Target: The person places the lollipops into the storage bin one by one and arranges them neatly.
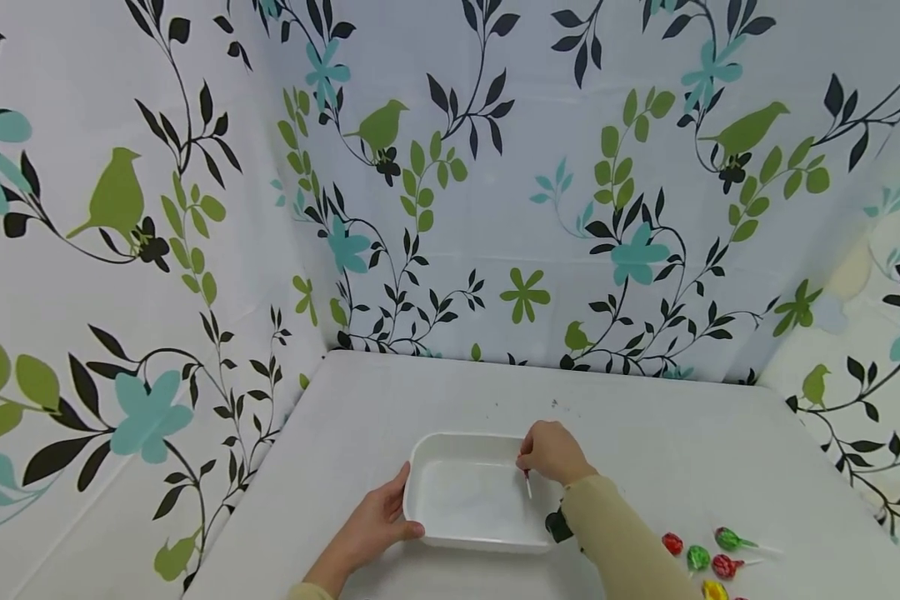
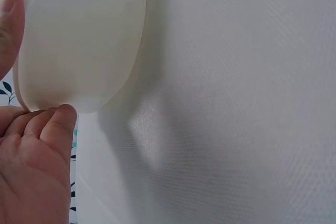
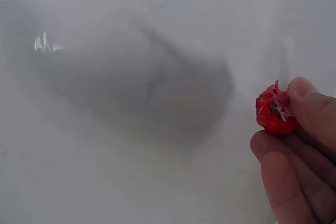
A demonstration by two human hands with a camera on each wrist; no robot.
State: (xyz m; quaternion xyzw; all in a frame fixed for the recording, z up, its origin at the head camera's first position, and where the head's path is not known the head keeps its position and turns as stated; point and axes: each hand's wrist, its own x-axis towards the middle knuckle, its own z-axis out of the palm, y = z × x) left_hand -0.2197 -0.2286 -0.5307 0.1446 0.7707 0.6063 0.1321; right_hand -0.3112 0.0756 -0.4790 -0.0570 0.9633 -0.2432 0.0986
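Note:
A white rectangular baking dish (image 1: 465, 500) stands on the white-covered table. My left hand (image 1: 375, 518) grips its left end, the thumb by the near corner and the fingers along the outer wall. In the left wrist view the fingertips (image 2: 65, 111) press against the dish's wall (image 2: 84, 40). Over the right part of the dish, my right hand (image 1: 555, 452) pinches a red-wrapped lollipop (image 3: 275, 109) by its candy head, between thumb and fingers. Its white stick (image 1: 528, 487) points down toward the dish floor in the head view.
Several wrapped lollipops lie on the table at the lower right, among them a green one (image 1: 729, 538), a red one (image 1: 726, 567) and a yellow one (image 1: 714, 590). White curtains (image 1: 450, 208) printed with birds and leaves hang around the table.

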